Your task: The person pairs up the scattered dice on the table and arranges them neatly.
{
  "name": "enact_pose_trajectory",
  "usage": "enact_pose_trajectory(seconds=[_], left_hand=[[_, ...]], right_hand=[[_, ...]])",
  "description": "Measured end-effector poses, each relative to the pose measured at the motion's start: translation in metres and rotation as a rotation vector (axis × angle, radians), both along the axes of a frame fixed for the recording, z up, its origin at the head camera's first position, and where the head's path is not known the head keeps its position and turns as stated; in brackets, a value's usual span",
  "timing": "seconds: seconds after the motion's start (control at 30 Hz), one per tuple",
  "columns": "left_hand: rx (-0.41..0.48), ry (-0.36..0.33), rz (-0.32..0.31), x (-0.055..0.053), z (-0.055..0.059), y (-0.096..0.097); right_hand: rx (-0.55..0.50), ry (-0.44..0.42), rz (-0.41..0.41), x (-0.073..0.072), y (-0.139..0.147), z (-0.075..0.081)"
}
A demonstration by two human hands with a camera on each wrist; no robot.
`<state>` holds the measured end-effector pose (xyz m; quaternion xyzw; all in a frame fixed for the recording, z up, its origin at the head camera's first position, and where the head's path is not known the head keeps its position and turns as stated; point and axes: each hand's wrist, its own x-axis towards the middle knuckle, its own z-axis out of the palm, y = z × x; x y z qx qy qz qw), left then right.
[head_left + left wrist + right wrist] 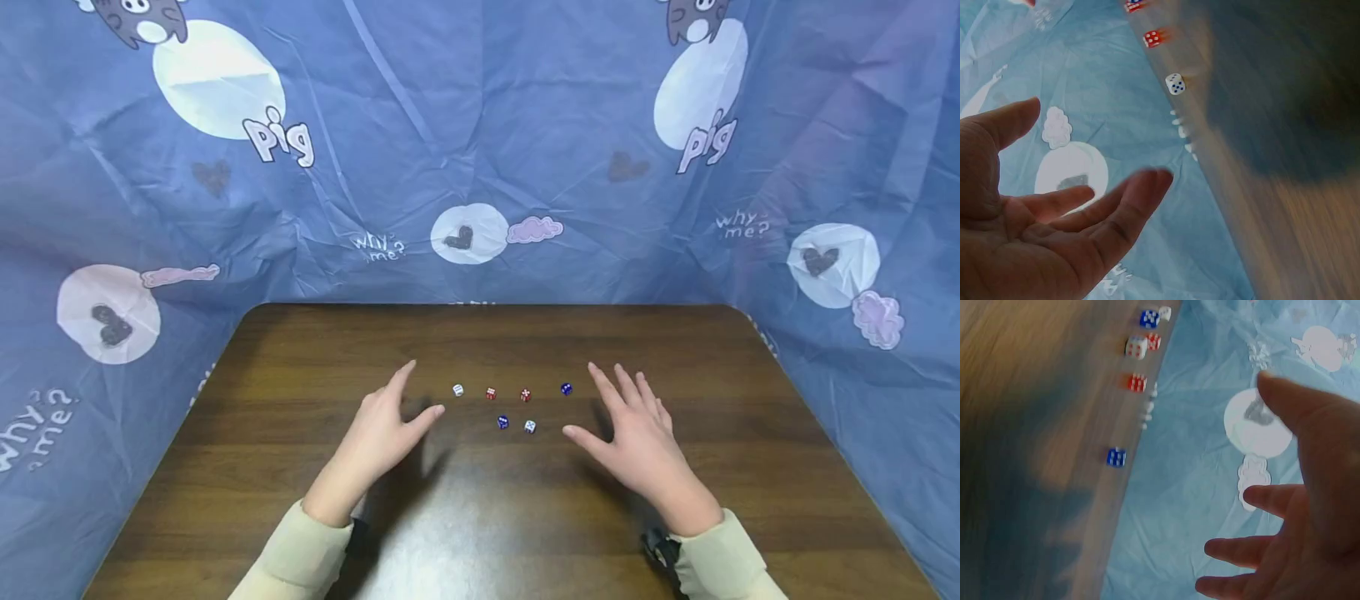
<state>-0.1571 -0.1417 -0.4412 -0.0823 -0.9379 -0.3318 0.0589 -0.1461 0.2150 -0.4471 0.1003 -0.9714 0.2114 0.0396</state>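
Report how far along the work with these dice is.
Done: all six dice appear set out on the table, spaced apart, four in the far row, two nearer. In hand: nothing; the left hand and right hand are open on either side. Left: seemingly any picking up, since neither hand touches a die.

Two red dice (491,393), white pips. Two blue dice (502,422), white pips. Two white dice (458,390): dark pips showing in left wrist view, red pips on one in right wrist view. Surface (480,342) brown, streaky wood grain. Cloth (420,179) blue, printed with white ovals (225,100), greyish hearts (212,177), pink clouds (535,230), whitish lettering (377,247). Sleeves (303,546) pale beige.
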Motion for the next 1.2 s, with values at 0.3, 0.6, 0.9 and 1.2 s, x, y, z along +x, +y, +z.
enact_pose_trajectory(seconds=[0.3,0.6,0.9,1.2], left_hand=[[0.102,-0.131,-0.051,-0.022,-0.001,0.008],[0.157,-0.233,-0.082,-0.040,-0.005,0.011],[0.130,-0.269,-0.042,-0.054,-0.010,0.016],[0.116,-0.289,-0.006,-0.064,-0.017,0.022]], right_hand=[[-0.089,0.035,0.026,-0.004,-0.020,-0.005],[-0.182,0.036,0.065,-0.002,-0.034,-0.008],[-0.308,0.020,0.075,-0.001,-0.050,-0.009],[-0.396,-0.090,0.087,-0.003,-0.058,-0.016]])
